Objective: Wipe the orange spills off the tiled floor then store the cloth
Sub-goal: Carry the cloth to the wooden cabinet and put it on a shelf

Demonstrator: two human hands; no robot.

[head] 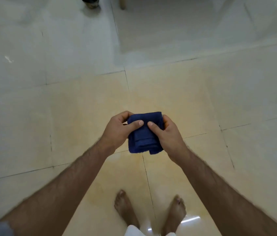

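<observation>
Cloth (144,133), dark blue and folded into a thick squarish pad, sits in the air between our two hands, held in front of us above the tiled floor (177,92) and not touching it. Our left hand (117,132) grips its left edge: the fingers curl over the far upper corner and the thumb lies flat across the top face, its tip pressing into the fabric near the middle. Our right hand (169,133) grips the right edge in mirror fashion, fingers wrapped round the side and under, thumb laid on top with its tip just beside the left thumb's tip, the two close but apart. Neither hand is spread; both pinch the cloth between thumb and curled fingers. We cannot tell how the fingers lie underneath the fold, since the fabric hides them. The near edge of the cloth hangs free below the thumbs, showing stacked layers and a small loose flap at its lower right corner. Beneath the hands the pale tiles carry a faint yellowish-orange tint, stronger around the grout line that runs toward us. Our bare feet (125,208) stand on that tinted tile near the bottom edge of the view. At the far top edge a dark rounded object (90,2) rests on the floor, too cropped to identify.
</observation>
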